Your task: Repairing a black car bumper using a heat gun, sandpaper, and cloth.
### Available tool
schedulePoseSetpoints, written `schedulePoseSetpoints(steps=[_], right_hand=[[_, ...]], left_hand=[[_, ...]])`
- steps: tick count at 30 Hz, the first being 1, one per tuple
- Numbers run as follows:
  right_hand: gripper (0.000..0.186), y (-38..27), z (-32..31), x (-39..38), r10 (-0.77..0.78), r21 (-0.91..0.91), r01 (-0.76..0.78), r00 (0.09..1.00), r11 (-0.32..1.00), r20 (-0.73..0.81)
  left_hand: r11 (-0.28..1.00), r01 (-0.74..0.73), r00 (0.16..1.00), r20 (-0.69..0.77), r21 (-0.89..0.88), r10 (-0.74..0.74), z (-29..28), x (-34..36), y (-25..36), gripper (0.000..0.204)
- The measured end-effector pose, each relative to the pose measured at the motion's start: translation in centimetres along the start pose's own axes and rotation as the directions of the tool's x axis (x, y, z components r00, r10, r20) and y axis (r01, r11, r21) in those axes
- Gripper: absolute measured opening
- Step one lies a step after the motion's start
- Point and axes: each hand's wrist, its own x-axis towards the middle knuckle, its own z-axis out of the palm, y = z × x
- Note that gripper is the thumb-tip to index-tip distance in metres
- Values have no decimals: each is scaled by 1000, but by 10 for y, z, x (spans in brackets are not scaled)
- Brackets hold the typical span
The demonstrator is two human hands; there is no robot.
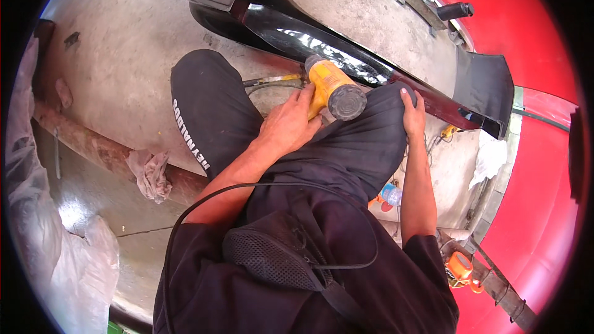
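My left hand [291, 117] is closed around the handle of a yellow power tool [330, 80] with dark ends, raised between my knees, its round black end toward my right. My right hand [413, 111] rests on my right knee [377, 130] with fingers apart, holding nothing I can see. Behind the tool, a long glossy black panel [309, 43] with grey trim lies across the floor. A yellow-handled tool [278, 79] with a hose is partly hidden by the power tool.
A red vehicle body [529, 37] curves along the right. On the left lie a brownish pipe [105, 139] with a crumpled rag [148, 173] and plastic sheeting [74, 272]. A water bottle [390, 194] and orange hoist [461, 267] sit near my right.
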Motion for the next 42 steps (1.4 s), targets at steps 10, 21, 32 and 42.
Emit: schedulePoseSetpoints(steps=[10,21,32,42], right_hand=[[87,1,-2,-3,0,31,0,1000,1000,0],[85,0,0,-2,15,54,-16,1000,998,11],[85,-2,0,0,3,43,-4,1000,999,19],[84,2,1,2,3,48,-3,1000,999,7]], left_hand=[[999,35,999,-17,20,-35,-4,-2,2,71],[998,58,998,-23,-21,-59,-5,0,-3,68],[998,-16,999,46,-65,19,0,0,-3,73],[992,33,999,-14,-123,-35,-8,3,-7,73]])
